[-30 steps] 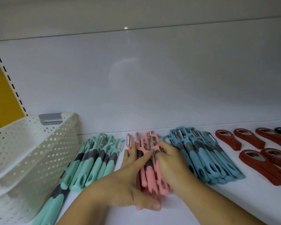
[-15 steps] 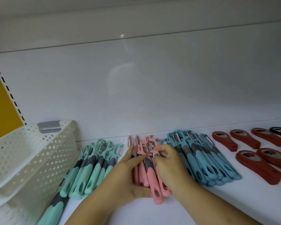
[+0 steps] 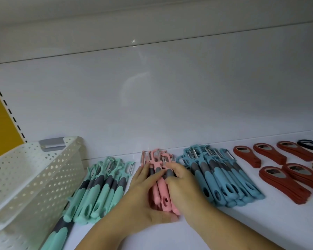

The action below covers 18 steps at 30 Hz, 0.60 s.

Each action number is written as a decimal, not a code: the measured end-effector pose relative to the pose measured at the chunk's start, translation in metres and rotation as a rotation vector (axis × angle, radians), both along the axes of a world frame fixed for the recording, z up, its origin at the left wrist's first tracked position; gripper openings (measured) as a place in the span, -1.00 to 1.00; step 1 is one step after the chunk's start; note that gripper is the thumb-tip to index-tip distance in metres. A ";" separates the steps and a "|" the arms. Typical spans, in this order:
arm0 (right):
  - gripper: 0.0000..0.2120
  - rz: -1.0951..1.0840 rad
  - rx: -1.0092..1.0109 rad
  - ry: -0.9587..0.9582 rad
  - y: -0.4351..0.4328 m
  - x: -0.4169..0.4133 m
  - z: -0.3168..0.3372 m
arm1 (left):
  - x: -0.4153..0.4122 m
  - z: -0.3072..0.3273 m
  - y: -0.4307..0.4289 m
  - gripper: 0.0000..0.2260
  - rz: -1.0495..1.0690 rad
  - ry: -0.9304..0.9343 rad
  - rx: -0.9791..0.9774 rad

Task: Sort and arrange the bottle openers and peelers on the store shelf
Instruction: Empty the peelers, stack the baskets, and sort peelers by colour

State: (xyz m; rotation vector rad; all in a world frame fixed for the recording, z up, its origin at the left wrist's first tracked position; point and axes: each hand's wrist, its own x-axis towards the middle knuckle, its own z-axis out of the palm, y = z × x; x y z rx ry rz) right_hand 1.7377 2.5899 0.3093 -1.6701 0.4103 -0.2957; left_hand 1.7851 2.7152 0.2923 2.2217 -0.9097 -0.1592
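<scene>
A pile of pink peelers (image 3: 163,194) lies on the white shelf (image 3: 242,224), between a mint-green peeler pile (image 3: 101,192) and a blue peeler pile (image 3: 224,181). My left hand (image 3: 141,201) cups the pink pile from the left, with its thumb curled round the handle ends. My right hand (image 3: 184,186) grips the same pile from the right, its fingers curled over the grey grips. Stacks of red bottle openers (image 3: 285,184) lie further right, with a black opener (image 3: 311,147) at the back right.
A white perforated basket (image 3: 34,170) stands at the left end of the shelf, touching the mint-green peelers. The white back wall (image 3: 152,105) rises just behind the peeler heads. Bare shelf lies along the front edge.
The splayed pink peelers have been drawn together into a tight bundle. Both hands have closed in on its sides, and the left thumb now sits against the handle ends.
</scene>
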 end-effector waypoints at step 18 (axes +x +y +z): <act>-0.69 0.054 -0.367 0.113 0.008 -0.009 -0.003 | 0.000 -0.009 -0.003 -0.06 -0.040 0.081 -0.126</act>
